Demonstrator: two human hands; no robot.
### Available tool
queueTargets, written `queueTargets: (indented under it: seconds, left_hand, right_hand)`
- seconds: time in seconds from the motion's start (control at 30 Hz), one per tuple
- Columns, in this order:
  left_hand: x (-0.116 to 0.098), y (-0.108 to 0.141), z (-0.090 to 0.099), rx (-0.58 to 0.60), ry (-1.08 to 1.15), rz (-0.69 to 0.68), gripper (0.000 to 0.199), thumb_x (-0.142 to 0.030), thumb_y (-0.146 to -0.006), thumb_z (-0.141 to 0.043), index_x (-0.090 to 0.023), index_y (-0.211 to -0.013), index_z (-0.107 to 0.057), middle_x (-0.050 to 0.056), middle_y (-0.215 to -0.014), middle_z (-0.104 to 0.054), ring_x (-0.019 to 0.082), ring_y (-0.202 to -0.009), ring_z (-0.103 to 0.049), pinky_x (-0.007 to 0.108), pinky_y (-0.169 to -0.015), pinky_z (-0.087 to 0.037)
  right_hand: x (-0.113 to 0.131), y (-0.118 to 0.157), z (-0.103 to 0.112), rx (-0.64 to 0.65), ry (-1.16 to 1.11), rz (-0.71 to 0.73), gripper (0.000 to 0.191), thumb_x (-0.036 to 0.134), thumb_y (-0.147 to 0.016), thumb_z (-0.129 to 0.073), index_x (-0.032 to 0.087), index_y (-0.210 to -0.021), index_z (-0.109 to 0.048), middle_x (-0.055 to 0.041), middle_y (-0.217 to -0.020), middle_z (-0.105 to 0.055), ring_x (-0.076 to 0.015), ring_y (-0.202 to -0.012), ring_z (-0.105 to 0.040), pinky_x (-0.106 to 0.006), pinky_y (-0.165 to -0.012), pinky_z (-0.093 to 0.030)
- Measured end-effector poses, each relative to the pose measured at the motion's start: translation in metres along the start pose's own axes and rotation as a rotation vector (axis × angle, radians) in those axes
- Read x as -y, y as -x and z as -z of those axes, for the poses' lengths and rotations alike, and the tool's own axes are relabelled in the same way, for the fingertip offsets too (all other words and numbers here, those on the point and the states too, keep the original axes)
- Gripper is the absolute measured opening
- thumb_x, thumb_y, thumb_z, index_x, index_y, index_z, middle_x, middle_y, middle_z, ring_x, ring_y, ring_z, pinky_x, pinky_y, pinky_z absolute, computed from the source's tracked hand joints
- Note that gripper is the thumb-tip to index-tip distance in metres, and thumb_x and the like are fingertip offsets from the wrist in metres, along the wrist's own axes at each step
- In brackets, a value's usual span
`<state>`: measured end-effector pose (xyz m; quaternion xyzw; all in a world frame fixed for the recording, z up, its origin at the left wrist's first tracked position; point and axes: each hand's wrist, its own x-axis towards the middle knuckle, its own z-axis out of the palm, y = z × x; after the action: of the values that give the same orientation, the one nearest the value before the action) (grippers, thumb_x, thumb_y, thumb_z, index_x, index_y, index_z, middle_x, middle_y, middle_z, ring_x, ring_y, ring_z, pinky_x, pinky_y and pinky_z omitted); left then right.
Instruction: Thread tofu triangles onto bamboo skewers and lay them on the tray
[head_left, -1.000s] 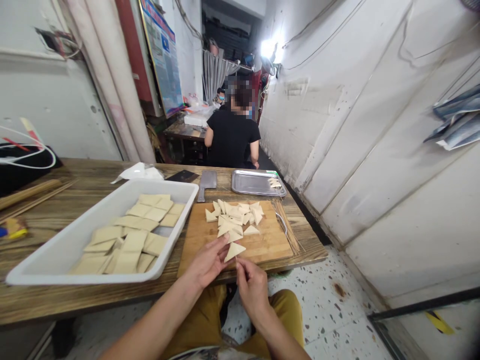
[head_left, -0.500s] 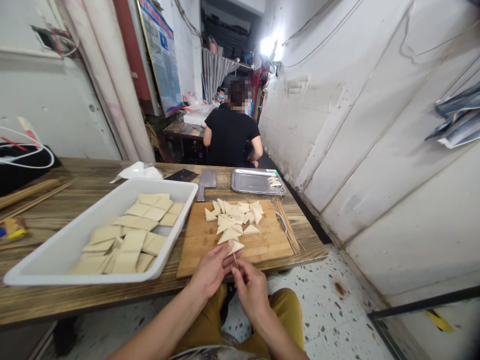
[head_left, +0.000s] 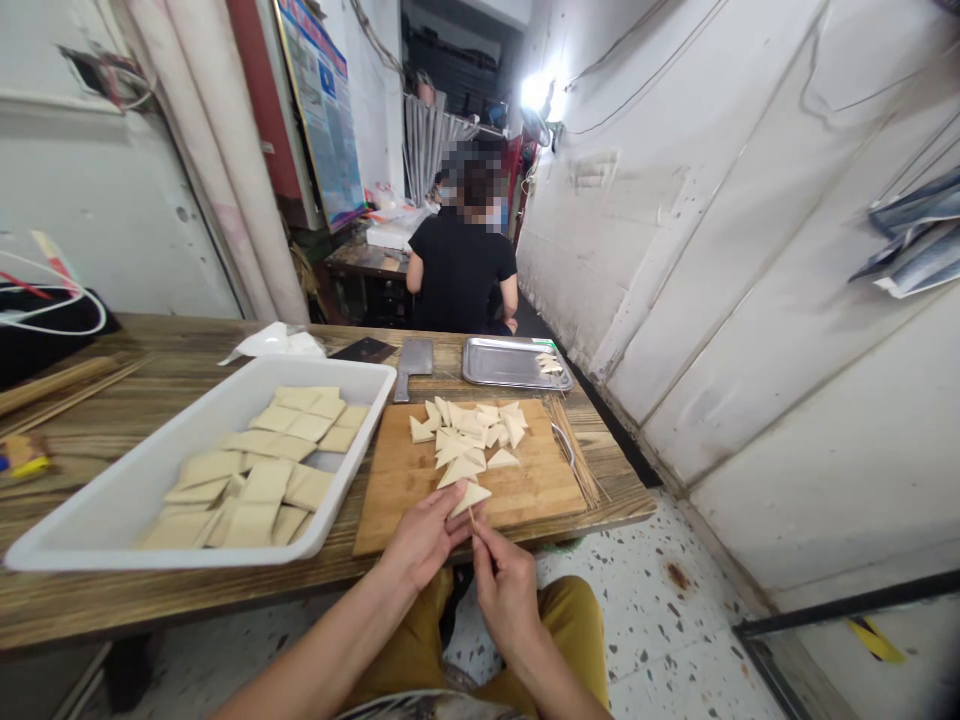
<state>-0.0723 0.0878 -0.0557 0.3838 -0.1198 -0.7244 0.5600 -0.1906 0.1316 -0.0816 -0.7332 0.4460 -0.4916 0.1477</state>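
Near the front edge of a wooden cutting board (head_left: 547,490), my left hand (head_left: 426,532) holds a pale triangular piece (head_left: 471,497) between thumb and fingers. My right hand (head_left: 504,575) pinches a thin wooden stick (head_left: 472,520), whose upper end meets the lower edge of that triangle; whether it has gone in cannot be made out. A pile of similar triangles (head_left: 469,430) lies on the board just beyond my hands. To the left, a white plastic tub (head_left: 360,425) contains overlapping pale square sheets (head_left: 262,490).
Behind the board are a cleaver (head_left: 416,360) and a metal tray (head_left: 502,362) with a few small pieces. Thin sticks (head_left: 577,455) lie along the board's right side. A white plastic bag (head_left: 277,342) sits behind the tub. A person in black (head_left: 463,270) sits beyond the table.
The triangle and both hands have shifted very slightly, and my right fingers now sit higher on the stick, closer to the triangle.
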Motion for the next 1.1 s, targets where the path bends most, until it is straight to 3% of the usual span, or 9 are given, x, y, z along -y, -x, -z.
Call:
queueTargets:
  seconds: [0.3, 0.43, 0.63, 0.9, 1.1]
  left_hand:
    - [0.004, 0.002, 0.001, 0.032, -0.003, 0.008, 0.009, -0.015, -0.083, -0.059, -0.011, -0.091, -0.061, 0.01, -0.081, -0.07, 0.016, -0.07, -0.068, 0.027, -0.057, -0.057]
    - [-0.007, 0.0, 0.003, 0.074, 0.022, -0.084, 0.016, -0.021, -0.084, -0.06, -0.011, -0.096, -0.063, 0.01, -0.087, -0.071, 0.016, -0.071, -0.068, 0.028, -0.062, -0.058]
    - [-0.022, -0.003, 0.0, 0.019, 0.072, -0.123, 0.012, -0.009, -0.082, -0.057, -0.007, -0.092, -0.064, 0.012, -0.088, -0.071, 0.018, -0.075, -0.069, 0.028, -0.064, -0.059]
    - [-0.019, -0.003, -0.002, 0.004, 0.086, -0.137, 0.01, -0.005, -0.081, -0.057, -0.007, -0.087, -0.065, 0.01, -0.087, -0.071, 0.019, -0.077, -0.069, 0.029, -0.064, -0.059]
    - [-0.021, -0.004, -0.007, 0.002, 0.082, -0.137, 0.011, -0.005, -0.082, -0.056, -0.006, -0.086, -0.066, 0.01, -0.085, -0.071, 0.016, -0.074, -0.069, 0.023, -0.064, -0.058]
  right_hand:
    - [-0.004, -0.003, 0.0, -0.019, 0.018, 0.014, 0.03, 0.016, -0.089, -0.044, 0.012, -0.104, -0.071, -0.0117, -0.096, -0.073, -0.0192, -0.084, -0.071, -0.024, -0.076, -0.055]
    - [-0.003, -0.002, 0.002, -0.031, 0.013, 0.012, 0.029, 0.017, -0.089, -0.046, 0.011, -0.102, -0.071, -0.0113, -0.09, -0.074, -0.0186, -0.078, -0.072, -0.023, -0.071, -0.056]
    - [0.001, 0.003, 0.0, 0.0, 0.004, 0.015, 0.028, 0.018, -0.089, -0.047, 0.011, -0.099, -0.072, -0.0103, -0.087, -0.074, -0.0182, -0.076, -0.072, -0.023, -0.069, -0.055]
    - [0.0, 0.002, -0.001, -0.004, 0.008, 0.013, 0.027, 0.018, -0.09, -0.047, 0.013, -0.099, -0.072, -0.0093, -0.086, -0.075, -0.0179, -0.076, -0.072, -0.023, -0.069, -0.055]
    - [-0.001, 0.0, -0.001, -0.019, 0.038, 0.025, 0.028, 0.018, -0.089, -0.047, 0.012, -0.099, -0.072, -0.0096, -0.086, -0.075, -0.0188, -0.075, -0.072, -0.024, -0.068, -0.055]
